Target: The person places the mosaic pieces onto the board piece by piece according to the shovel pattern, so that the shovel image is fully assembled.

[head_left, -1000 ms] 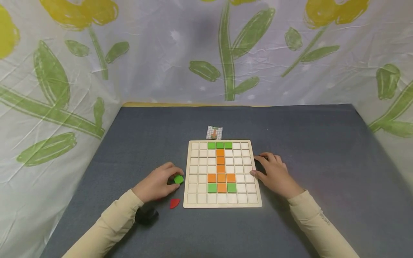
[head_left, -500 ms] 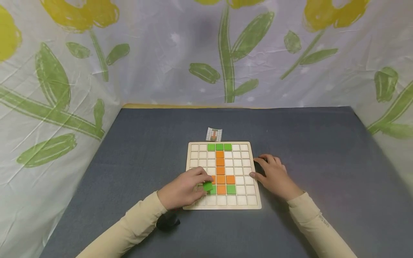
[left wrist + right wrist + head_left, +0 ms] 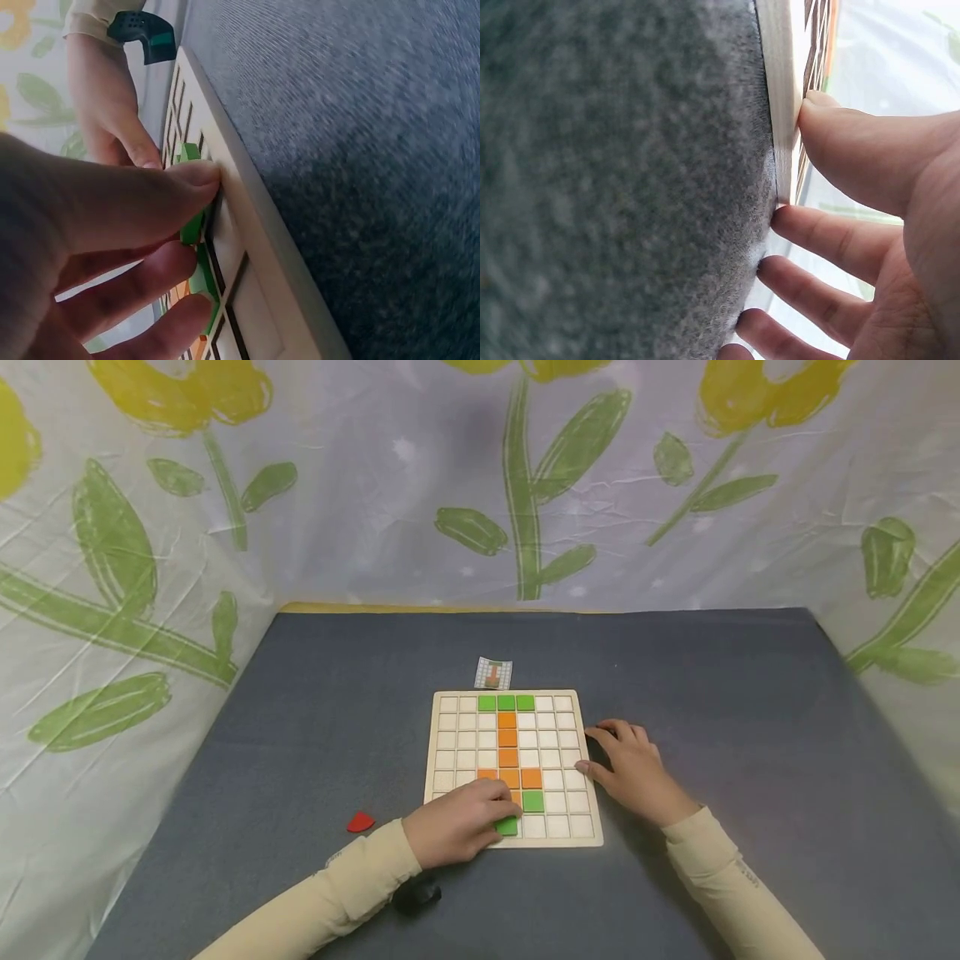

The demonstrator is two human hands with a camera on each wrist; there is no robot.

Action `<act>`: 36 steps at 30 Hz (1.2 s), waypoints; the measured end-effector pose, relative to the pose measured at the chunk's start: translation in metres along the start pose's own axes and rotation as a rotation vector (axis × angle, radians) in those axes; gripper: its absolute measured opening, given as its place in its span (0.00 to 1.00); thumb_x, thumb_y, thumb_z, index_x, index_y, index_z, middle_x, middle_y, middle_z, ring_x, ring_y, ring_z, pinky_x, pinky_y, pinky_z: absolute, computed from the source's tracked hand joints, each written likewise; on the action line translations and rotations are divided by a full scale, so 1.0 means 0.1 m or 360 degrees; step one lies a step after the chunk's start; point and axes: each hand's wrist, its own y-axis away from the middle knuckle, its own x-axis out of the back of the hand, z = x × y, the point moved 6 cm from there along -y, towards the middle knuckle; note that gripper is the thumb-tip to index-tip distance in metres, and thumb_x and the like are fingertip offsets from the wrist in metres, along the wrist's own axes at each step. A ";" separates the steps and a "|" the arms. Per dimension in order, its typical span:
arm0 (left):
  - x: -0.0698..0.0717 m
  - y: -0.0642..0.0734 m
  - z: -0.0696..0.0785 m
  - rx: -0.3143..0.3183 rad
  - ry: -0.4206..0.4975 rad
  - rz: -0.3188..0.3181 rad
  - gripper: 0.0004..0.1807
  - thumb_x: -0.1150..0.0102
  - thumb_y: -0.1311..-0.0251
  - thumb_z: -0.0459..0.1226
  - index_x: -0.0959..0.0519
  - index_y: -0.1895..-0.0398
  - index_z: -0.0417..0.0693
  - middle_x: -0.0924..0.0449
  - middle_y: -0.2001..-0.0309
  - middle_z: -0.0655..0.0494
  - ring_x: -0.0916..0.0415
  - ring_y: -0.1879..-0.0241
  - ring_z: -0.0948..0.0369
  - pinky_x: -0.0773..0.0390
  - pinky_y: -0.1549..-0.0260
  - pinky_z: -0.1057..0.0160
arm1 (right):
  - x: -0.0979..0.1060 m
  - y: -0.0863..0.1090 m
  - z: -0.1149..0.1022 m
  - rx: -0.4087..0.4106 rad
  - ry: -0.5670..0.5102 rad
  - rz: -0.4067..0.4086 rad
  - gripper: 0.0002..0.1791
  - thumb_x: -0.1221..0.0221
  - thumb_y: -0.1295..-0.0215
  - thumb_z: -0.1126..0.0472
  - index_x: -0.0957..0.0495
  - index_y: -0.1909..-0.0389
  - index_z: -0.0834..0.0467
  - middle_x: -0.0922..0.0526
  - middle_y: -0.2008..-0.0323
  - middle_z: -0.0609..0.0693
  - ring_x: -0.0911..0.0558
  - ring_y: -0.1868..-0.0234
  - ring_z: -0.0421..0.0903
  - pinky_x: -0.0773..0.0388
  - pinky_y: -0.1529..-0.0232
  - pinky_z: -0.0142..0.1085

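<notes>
My left hand (image 3: 461, 823) pinches a green square tile (image 3: 507, 827) between thumb and fingers, low over the near row of the wooden grid board (image 3: 595, 835). In the left wrist view the held green tile (image 3: 192, 226) stands tilted just above the cells; whether it touches them I cannot tell. Another green piece lies beyond it, partly behind the fingers. Orange tiles (image 3: 507, 738) form a column with a short crossbar on the board. My right hand (image 3: 637, 774) rests at the board's right edge, thumb on the rim (image 3: 784, 105), its other fingers spread beside the board on the cloth.
A small printed card (image 3: 493, 673) with a grid picture lies behind the board. One red wedge-shaped piece (image 3: 361, 822) sits on the dark cloth (image 3: 337, 710) left of the board. Flower-painted sheets (image 3: 360, 485) hang around the table.
My left hand has carried the green tile rightward from beside the board, across its left columns, to the middle of the near row. The right hand stays at the board's edge.
</notes>
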 end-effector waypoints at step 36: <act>0.31 0.34 -0.26 0.0132 0.0046 0.0298 0.10 0.37 0.40 0.35 0.18 0.55 0.50 0.22 0.61 0.58 0.28 0.64 0.67 0.25 0.62 0.67 | 0.01 -0.02 0.02 -0.0023 -0.0001 -0.0043 0.31 0.40 0.35 0.49 0.31 0.35 0.60 0.34 0.38 0.62 0.39 0.37 0.63 0.41 0.44 0.61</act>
